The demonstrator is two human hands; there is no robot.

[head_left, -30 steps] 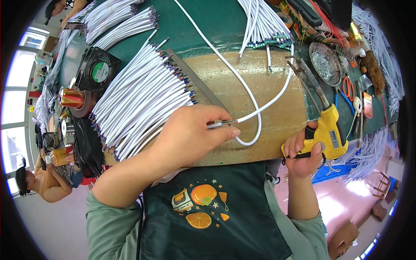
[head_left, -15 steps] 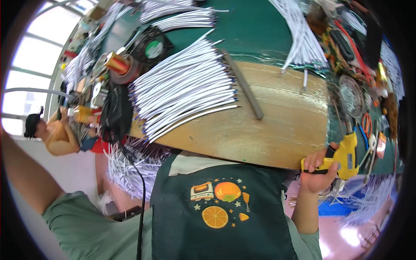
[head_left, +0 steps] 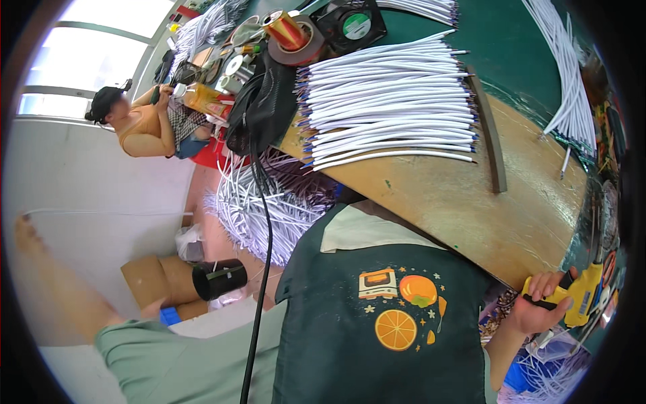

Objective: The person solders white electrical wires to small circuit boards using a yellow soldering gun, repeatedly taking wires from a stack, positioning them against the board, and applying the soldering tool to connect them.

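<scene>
My right hand (head_left: 536, 306) is wrapped round the grip of a yellow soldering gun (head_left: 583, 294) with a thin metal tip, off the board's right front corner. My left arm reaches out to the far left, away from the table. At its end my left hand (head_left: 28, 237) is smeared by motion, so its fingers cannot be made out. On the tan board (head_left: 431, 192) lies a row of white sleeved wires (head_left: 390, 101), side by side. A narrow bar (head_left: 490, 135) lies beside their right ends.
Behind the wires stand a black fan (head_left: 353, 25) and a tape roll with a red-gold can (head_left: 286, 30). More white wires (head_left: 562, 74) lie at the right. A black cable (head_left: 266, 269) hangs down past bundled wires (head_left: 269, 202). Another person (head_left: 145, 128) sits at the left.
The view has swung left, so the table sits farther right and tilted. My left arm now shows to the hand. My right hand still grips the soldering gun.
</scene>
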